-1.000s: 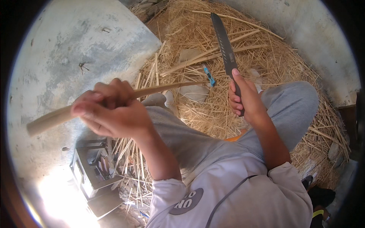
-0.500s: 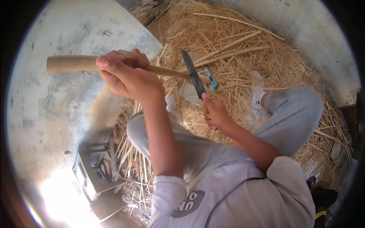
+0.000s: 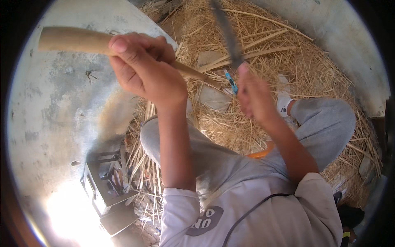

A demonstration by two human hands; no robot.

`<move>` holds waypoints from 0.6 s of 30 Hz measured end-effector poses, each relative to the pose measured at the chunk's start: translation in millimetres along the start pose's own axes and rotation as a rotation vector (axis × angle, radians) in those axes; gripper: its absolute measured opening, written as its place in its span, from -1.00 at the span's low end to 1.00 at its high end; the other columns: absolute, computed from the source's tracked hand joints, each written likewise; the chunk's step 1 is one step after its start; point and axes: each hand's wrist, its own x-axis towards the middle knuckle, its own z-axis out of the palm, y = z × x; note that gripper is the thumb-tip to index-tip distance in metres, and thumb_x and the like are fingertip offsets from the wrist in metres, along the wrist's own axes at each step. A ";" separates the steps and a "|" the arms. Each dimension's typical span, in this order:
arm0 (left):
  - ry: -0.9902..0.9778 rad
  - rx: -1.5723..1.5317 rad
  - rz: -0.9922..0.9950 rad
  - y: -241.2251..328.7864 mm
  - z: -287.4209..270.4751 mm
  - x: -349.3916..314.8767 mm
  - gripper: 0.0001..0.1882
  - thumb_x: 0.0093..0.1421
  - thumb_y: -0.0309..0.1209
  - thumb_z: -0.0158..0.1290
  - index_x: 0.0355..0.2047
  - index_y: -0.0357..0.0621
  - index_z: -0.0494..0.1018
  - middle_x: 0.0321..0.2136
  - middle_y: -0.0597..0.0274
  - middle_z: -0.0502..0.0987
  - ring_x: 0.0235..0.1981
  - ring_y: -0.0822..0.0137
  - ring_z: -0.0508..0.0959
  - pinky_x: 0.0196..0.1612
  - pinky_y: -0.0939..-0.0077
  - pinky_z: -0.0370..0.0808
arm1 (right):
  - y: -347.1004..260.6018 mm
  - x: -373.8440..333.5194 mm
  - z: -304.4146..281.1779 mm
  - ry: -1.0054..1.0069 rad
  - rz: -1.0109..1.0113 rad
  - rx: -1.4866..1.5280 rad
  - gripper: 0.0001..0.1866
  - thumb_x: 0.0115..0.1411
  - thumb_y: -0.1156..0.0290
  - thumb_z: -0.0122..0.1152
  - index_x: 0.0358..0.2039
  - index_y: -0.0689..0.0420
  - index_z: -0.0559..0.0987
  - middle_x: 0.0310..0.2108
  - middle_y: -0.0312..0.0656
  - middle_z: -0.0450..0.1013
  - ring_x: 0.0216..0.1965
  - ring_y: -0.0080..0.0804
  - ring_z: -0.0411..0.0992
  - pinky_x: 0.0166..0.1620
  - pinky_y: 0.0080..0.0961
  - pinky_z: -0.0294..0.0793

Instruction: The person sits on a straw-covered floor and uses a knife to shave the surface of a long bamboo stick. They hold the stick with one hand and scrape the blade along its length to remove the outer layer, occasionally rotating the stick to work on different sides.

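Note:
My left hand (image 3: 144, 68) is closed around a long, pale bamboo piece (image 3: 74, 40). Its broad end sticks out to the left, and its narrower end slants down to the right toward a flat grey stone (image 3: 214, 100) on the floor. In my right hand (image 3: 257, 90) is the handle of a dark-bladed knife (image 3: 229, 35), smeared by motion. The blade points up and away from me, apart from the bamboo. A small blue tool (image 3: 231, 82), perhaps a cutter, lies just left of my right hand.
Shavings and split strips (image 3: 263, 39) cover the floor around my bent legs. A pale wall (image 3: 53, 107) rises at the left, another (image 3: 341, 53) at the far right. A grey open box (image 3: 109, 181) with sticks inside stands at the lower left. Something orange (image 3: 261, 154) lies by my lap.
The knife has swung up and away from the bamboo, with my right hand moving up and to the right. My left hand and the bamboo's broad end have risen slightly.

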 end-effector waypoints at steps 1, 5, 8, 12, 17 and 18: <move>-0.003 -0.013 0.017 -1.5 8.1 0.3 -0.50 0.37 0.08 -0.04 -0.48 -0.05 0.23 -0.72 0.42 0.19 -0.78 0.59 0.09 -0.76 0.63 -0.02 | -12.5 -0.2 -6.8 0.076 -0.247 0.053 -0.45 0.43 -0.17 -0.17 -0.51 0.02 0.32 -0.73 -0.36 0.20 -0.76 -0.60 0.18 -0.66 -0.60 0.21; 0.023 0.021 0.013 -4.7 25.9 -0.7 -0.51 0.41 0.04 -0.07 -0.47 -0.08 0.22 -0.71 0.41 0.18 -0.77 0.60 0.07 -0.75 0.62 -0.03 | 49.9 7.2 12.0 0.277 -0.570 0.268 -0.48 0.44 -0.12 -0.17 -0.48 0.06 0.34 -0.70 -0.30 0.25 -0.72 -0.57 0.25 -0.61 -0.57 0.28; 0.020 0.037 -0.057 -8.4 28.0 2.9 -0.51 0.41 0.05 -0.08 -0.46 -0.09 0.22 -0.70 0.41 0.18 -0.77 0.61 0.05 -0.75 0.63 -0.03 | 119.5 20.5 24.7 0.012 0.046 -0.504 -0.48 0.45 -0.09 -0.18 -0.51 0.05 0.32 -0.67 -0.35 0.26 -0.70 -0.59 0.26 -0.62 -0.60 0.27; -0.008 0.039 -0.050 -14.4 18.2 14.5 -0.51 0.40 0.06 -0.07 -0.44 -0.09 0.23 -0.68 0.42 0.18 -0.76 0.61 0.06 -0.73 0.63 -0.02 | 51.4 26.8 13.9 -0.149 0.378 -0.082 -0.46 0.43 -0.13 -0.19 -0.53 0.05 0.31 -0.70 -0.34 0.23 -0.76 -0.57 0.21 -0.69 -0.60 0.22; 0.065 0.069 0.018 -17.6 14.0 16.8 -0.53 0.39 0.05 -0.04 -0.44 -0.08 0.23 -0.67 0.42 0.19 -0.76 0.60 0.07 -0.74 0.62 -0.02 | 15.6 28.4 10.5 0.163 -0.362 0.173 -0.47 0.43 -0.12 -0.18 -0.53 0.03 0.30 -0.73 -0.34 0.20 -0.81 -0.58 0.13 -0.74 -0.57 0.15; 0.058 0.050 -0.001 -18.4 13.3 16.0 -0.52 0.39 0.05 -0.03 -0.45 -0.07 0.24 -0.68 0.43 0.19 -0.76 0.60 0.07 -0.74 0.62 -0.02 | 40.4 32.9 24.6 0.233 -0.464 0.257 -0.47 0.44 -0.10 -0.18 -0.53 0.04 0.31 -0.73 -0.34 0.20 -0.80 -0.57 0.14 -0.73 -0.56 0.17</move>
